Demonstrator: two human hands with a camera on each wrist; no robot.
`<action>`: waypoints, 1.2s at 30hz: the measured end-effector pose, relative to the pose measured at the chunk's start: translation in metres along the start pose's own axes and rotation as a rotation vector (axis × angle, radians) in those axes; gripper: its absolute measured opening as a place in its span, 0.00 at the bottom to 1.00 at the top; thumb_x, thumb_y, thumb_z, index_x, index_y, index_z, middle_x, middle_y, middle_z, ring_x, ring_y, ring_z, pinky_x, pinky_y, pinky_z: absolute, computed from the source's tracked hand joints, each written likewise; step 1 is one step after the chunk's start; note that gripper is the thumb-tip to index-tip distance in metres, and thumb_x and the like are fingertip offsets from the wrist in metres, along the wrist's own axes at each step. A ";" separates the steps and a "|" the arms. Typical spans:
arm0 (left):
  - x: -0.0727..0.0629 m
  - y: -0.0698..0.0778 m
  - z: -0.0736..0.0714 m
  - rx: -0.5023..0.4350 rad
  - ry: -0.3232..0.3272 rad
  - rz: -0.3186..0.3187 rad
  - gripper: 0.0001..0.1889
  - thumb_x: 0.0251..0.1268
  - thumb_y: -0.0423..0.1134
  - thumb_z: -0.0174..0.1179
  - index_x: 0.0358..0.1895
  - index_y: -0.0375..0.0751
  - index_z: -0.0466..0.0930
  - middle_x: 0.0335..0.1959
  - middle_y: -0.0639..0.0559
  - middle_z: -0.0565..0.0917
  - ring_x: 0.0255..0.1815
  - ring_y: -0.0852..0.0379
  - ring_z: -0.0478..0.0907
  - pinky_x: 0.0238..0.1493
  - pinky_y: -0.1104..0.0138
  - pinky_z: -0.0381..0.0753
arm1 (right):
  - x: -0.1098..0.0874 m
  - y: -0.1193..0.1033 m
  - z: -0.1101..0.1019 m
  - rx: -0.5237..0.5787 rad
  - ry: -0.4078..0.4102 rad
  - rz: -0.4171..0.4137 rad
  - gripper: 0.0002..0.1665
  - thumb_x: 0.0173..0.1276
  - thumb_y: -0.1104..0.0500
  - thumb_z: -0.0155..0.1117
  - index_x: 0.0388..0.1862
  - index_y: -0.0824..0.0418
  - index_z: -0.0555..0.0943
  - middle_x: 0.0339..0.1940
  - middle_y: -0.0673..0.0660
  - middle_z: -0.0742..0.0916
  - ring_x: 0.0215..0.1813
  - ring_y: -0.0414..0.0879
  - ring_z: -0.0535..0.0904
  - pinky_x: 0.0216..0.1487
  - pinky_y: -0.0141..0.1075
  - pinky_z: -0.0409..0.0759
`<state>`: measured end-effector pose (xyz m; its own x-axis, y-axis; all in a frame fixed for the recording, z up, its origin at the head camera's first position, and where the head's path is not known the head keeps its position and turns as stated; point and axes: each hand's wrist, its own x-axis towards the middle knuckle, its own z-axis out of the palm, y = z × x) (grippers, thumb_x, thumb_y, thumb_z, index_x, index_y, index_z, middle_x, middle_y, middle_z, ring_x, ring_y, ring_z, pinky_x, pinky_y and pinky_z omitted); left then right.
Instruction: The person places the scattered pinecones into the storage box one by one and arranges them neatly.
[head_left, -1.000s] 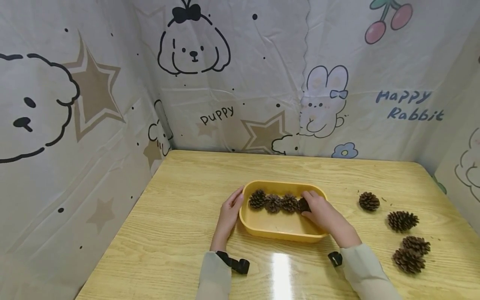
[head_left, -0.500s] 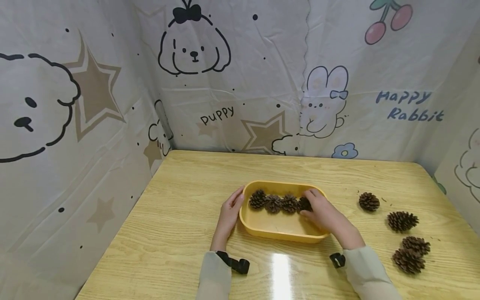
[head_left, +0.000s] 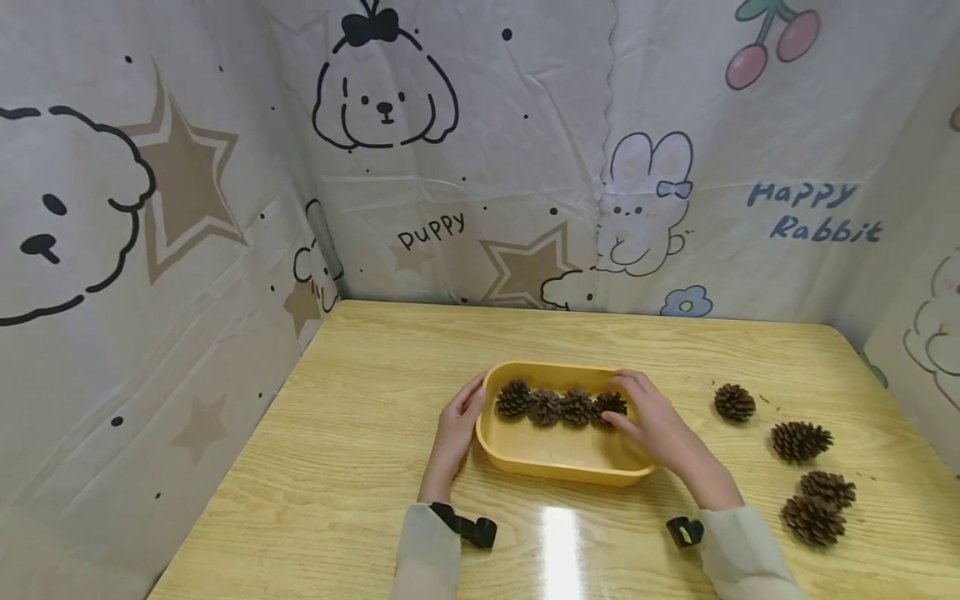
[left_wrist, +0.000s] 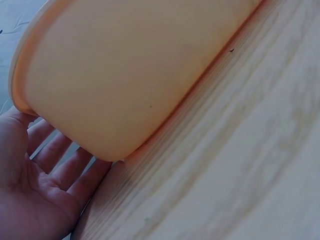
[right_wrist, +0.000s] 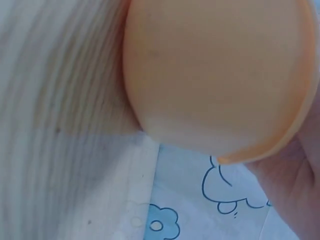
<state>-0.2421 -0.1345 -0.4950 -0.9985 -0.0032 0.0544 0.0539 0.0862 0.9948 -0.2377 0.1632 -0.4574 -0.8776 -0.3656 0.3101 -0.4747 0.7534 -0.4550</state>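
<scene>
A yellow plastic bin (head_left: 551, 446) stands on the table, with several pine cones lined up in a row along its inner far side. At the bin's left end my left hand (head_left: 456, 423) rests against the outer wall. The left wrist view shows that hand's fingers (left_wrist: 72, 167) extended along the wall, the thumb up at the rim. My right hand (head_left: 662, 425) reaches over the right end of the bin, thumb and fingers spread around the rightmost pine cone (head_left: 609, 406). Part of that hand (right_wrist: 292, 185) appears beyond the rim in the right wrist view.
To the right of the bin, several more pine cones lie on the wooden table (head_left: 360, 433): one single cone (head_left: 734, 403), another (head_left: 800, 442), and a touching pair (head_left: 813, 521). A printed cloth (head_left: 465, 167) hangs behind and beside the table.
My right hand has loosened from the rightmost pine cone and drawn slightly right and back, leaving the cone in the row. The left hand has stayed at the bin.
</scene>
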 end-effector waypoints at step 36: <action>0.009 -0.021 0.002 0.021 0.004 0.001 0.25 0.76 0.51 0.50 0.71 0.49 0.69 0.72 0.48 0.71 0.75 0.49 0.66 0.74 0.54 0.68 | -0.088 0.033 -0.033 -0.039 0.359 0.127 0.32 0.59 0.64 0.73 0.62 0.68 0.74 0.61 0.68 0.77 0.57 0.63 0.75 0.50 0.62 0.75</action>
<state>-0.2518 -0.1343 -0.5154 -0.9984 -0.0068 0.0555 0.0545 0.1070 0.9928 -0.1739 0.2385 -0.4722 -0.8465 -0.0582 0.5293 -0.3545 0.8033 -0.4786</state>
